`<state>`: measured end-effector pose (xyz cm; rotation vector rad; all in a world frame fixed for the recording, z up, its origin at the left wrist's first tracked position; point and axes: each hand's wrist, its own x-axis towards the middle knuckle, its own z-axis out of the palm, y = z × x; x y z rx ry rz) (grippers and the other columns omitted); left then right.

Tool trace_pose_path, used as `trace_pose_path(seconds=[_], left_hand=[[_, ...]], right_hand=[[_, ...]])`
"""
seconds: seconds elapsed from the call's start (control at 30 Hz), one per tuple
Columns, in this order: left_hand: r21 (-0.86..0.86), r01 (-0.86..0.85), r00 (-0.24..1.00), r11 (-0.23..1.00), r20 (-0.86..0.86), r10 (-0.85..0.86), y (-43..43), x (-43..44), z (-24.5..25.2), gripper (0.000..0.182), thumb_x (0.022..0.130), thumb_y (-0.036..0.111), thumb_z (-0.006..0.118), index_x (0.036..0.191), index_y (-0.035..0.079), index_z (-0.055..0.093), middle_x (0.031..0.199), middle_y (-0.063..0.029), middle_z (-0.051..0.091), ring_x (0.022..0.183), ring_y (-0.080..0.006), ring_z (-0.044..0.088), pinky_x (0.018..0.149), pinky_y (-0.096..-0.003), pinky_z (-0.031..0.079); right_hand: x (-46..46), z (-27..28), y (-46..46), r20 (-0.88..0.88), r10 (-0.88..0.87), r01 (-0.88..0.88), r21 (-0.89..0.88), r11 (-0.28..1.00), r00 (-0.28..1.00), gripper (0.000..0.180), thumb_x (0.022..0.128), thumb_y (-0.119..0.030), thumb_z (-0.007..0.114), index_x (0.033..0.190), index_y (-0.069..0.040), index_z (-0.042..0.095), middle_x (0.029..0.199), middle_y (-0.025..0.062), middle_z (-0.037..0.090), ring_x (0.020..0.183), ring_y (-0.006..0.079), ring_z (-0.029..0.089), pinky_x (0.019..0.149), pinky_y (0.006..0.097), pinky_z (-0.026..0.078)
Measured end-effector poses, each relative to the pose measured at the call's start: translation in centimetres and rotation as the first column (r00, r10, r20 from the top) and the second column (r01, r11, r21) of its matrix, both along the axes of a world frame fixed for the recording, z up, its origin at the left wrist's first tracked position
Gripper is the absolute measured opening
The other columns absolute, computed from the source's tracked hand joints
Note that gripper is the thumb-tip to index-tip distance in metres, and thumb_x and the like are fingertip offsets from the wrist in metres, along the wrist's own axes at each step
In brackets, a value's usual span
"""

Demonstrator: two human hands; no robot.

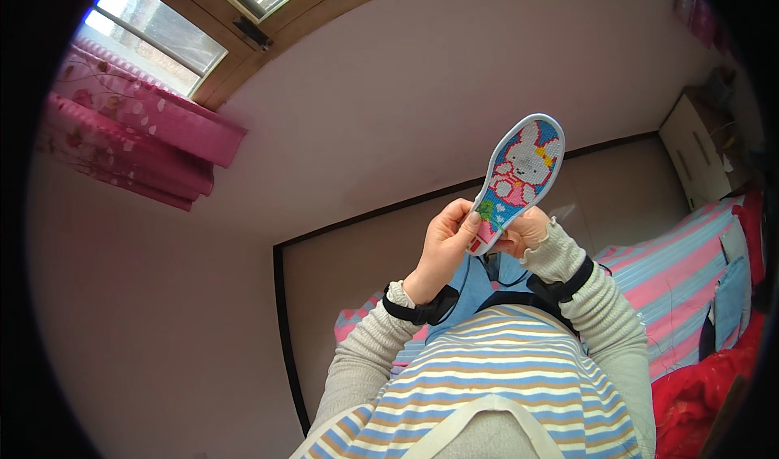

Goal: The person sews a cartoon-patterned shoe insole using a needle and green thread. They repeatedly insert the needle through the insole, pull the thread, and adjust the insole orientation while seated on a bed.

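Note:
A cross-stitched insole [517, 170] with a white rabbit on blue is raised in front of me, its wider end pointing up and to the right. My left hand [447, 240] grips the narrow end, thumb on the stitched face and fingers behind. At the opposite edge is my right hand [528, 234], fingers bent and partly hidden by the insole. Whether it pinches the insole or something small cannot be made out. A short bit of green thread [500, 230] shows near its fingertips, by the green stitched patch.
I sit on a bed with a pink and blue striped sheet [663, 288]. Red bedding [694, 398] and a blue cloth item [730, 301] lie to the right. Beyond stand a cabinet [694, 148], a wall [389, 94], a window [158, 33] and a pink curtain [164, 130].

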<state>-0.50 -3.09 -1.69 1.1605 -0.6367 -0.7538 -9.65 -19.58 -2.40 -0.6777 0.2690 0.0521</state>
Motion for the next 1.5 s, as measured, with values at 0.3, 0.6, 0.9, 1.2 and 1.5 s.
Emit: trace_pose_path(seconds=[0.3, 0.6, 0.9, 1.2, 1.5], left_hand=[[-0.007, 0.012, 0.972, 1.000, 0.234, -0.010, -0.2, 0.1, 0.4, 0.013, 0.102, 0.015, 0.056, 0.105, 0.004, 0.060, 0.092, 0.0009, 0.061, 0.082, -0.0050, 0.054, 0.075, -0.0221, 0.047], [-0.087, 0.228, 0.927, 0.970, 0.322, -0.189, -0.2, -1.1, 1.4, 0.006, 0.099, 0.006, 0.054, 0.097, 0.003, 0.059, 0.087, -0.0026, 0.056, 0.072, -0.0093, 0.056, 0.068, -0.0225, 0.048], [-0.435, -0.046, 0.886, 0.899, -0.434, -0.165, 2.1, 3.8, 1.9, 0.019, 0.098, 0.018, 0.047, 0.080, 0.012, 0.043, 0.064, 0.0019, 0.037, 0.052, -0.0100, 0.033, 0.055, -0.0271, 0.027], [-0.513, -0.011, 0.806, 0.858, -0.513, -0.296, 2.6, 3.9, 2.1, 0.018, 0.100, 0.018, 0.045, 0.083, 0.011, 0.043, 0.065, 0.0011, 0.038, 0.049, -0.0098, 0.034, 0.052, -0.0269, 0.027], [-0.519, 0.176, 0.699, 0.837, -0.533, -0.477, 0.7, 1.5, 2.9, 0.019, 0.101, 0.021, 0.042, 0.084, 0.012, 0.043, 0.064, 0.0014, 0.039, 0.050, -0.0091, 0.037, 0.053, -0.0264, 0.030]], right_hand=[[-0.7, -1.8, 0.3, 0.204, -0.042, 0.043, 0.000, 0.999, 0.978, 0.053, 0.076, -0.006, 0.084, 0.122, -0.002, 0.058, 0.112, 0.0129, 0.067, 0.099, 0.0229, 0.068, 0.082, 0.0361, 0.062], [1.2, -1.2, -3.8, 0.196, -0.294, 0.295, 0.026, 0.955, 0.935, 0.009, 0.101, -0.019, 0.057, 0.098, -0.010, 0.056, 0.090, 0.0009, 0.058, 0.069, 0.0080, 0.051, 0.055, 0.0225, 0.045], [-1.4, -1.8, -9.9, 0.269, -0.438, 0.391, 0.210, 0.896, 0.858, 0.019, 0.103, -0.013, 0.047, 0.085, -0.012, 0.044, 0.065, -0.0020, 0.039, 0.049, 0.0084, 0.039, 0.044, 0.0226, 0.033], [-1.4, -0.4, -11.2, 0.227, -0.666, 0.661, 0.108, 0.742, 0.710, 0.017, 0.106, -0.029, 0.046, 0.096, -0.015, 0.050, 0.064, -0.0024, 0.040, 0.049, 0.0072, 0.040, 0.042, 0.0207, 0.033], [1.6, 7.3, 0.5, 0.456, -0.136, 0.426, -0.626, 0.654, 0.880, 0.005, 0.102, -0.013, 0.053, 0.100, -0.008, 0.054, 0.069, -0.0032, 0.046, 0.049, 0.0040, 0.040, 0.042, 0.0200, 0.036]])
